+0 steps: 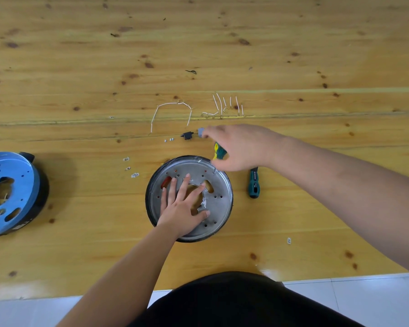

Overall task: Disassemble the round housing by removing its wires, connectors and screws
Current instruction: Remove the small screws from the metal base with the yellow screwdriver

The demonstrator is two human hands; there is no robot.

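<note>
Grey metal forms the top plate of the round housing [219, 197], which has a black outer wall and stands on the wooden table [293, 67] near the front edge, directly before the person. The plate has many small holes and some longer slots; one slot at the left shows something red inside. The left hand [183, 204] lies flat on the plate with its fingers straight and spread, pressing over the big middle opening; it grips nothing.

The right hand [236, 147] is above the far right rim of the housing. Its fingers are curled around a screwdriver with a green and yellow handle [219, 152], whose thin shaft goes down to the plate near the rim. The fingertips of the same hand also pinch a small grey connector [200, 132]. Just left of it a small black part [188, 134] lies on the table, and further left two little screws [168, 139].

A second screwdriver with a dark green handle [254, 182] lies on the table just to the right of the housing. To the left of the housing there are three small metal clips [130, 167]. Behind, well apart from the housing, a long white wire [170, 109] and a group of short white wires [224, 106] are spread out.

At the left edge of the table stands another round housing with a blue plate [7, 192]. One small white piece [289, 240] lies to the right near the front.
</note>
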